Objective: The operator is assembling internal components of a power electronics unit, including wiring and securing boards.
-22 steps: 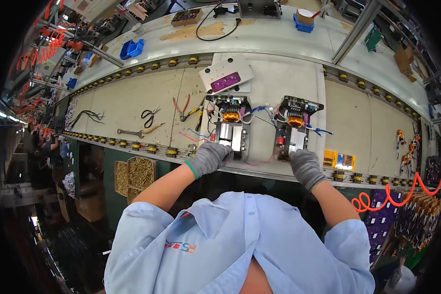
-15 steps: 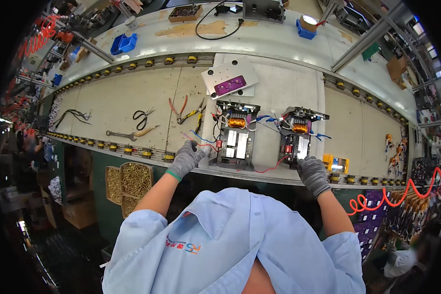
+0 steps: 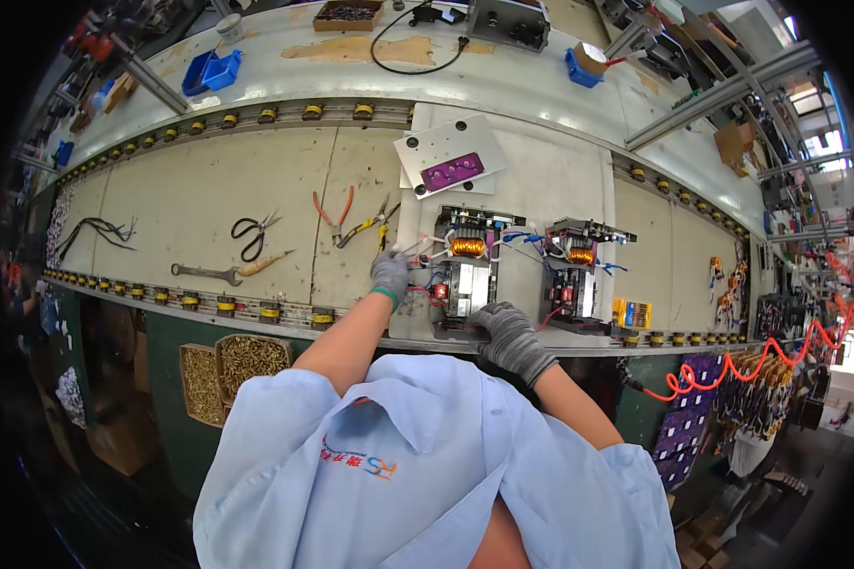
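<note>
Two open electronic assemblies with black frames, copper-wound coils and pale metal blocks stand side by side: a left assembly [image 3: 467,284] and a right assembly [image 3: 579,275], with blue-ended wires between them. My gloved left hand [image 3: 390,273] is at the left assembly's left side, fingers closed together at its loose wires [image 3: 419,254]; the fingertips are small in view. At the near right corner of that same assembly, my gloved right hand [image 3: 517,339] grips the edge, thumb towards the metal block. A white plate [image 3: 470,142] with a purple panel [image 3: 452,172] lies behind.
Left on the bench lie red-handled pliers [image 3: 333,218], yellow-handled cutters [image 3: 361,226], black scissors [image 3: 252,237], a wrench [image 3: 209,273] and black cables [image 3: 95,232]. Brass fasteners fill boxes [image 3: 253,360] below the front edge. A yellow case [image 3: 631,314] and a red coiled hose [image 3: 721,365] are right.
My right hand has left the right assembly and come left to the left assembly's near corner. My left hand has moved up and inward to the wires, its fingers drawing together.
</note>
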A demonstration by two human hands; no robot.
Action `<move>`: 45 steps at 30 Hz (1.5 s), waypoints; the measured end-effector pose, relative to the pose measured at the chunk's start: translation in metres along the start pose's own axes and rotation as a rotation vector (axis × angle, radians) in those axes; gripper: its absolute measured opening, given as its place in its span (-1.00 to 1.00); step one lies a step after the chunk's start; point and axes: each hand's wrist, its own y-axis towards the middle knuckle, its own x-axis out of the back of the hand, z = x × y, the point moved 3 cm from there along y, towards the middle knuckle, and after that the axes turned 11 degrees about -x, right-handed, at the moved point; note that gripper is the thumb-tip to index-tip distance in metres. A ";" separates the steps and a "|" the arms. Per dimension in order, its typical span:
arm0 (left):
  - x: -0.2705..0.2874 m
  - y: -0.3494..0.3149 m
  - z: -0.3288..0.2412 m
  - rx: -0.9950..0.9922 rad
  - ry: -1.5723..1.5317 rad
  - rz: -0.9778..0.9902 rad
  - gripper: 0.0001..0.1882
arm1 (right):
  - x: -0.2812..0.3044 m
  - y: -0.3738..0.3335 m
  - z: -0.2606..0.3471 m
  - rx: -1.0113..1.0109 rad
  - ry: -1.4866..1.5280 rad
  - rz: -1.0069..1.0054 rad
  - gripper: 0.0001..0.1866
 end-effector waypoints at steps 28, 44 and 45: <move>-0.048 0.193 -0.262 -0.625 0.773 0.894 -0.33 | -0.111 -0.048 -0.093 -1.246 1.510 0.146 -0.47; 0.188 0.049 -0.308 -0.535 0.064 0.409 -0.45 | 0.002 0.064 0.035 -0.013 -0.549 0.416 -0.73; 0.191 0.037 -0.305 -0.563 -0.014 0.377 -0.45 | -0.014 0.069 0.037 -0.080 -0.587 0.400 -0.72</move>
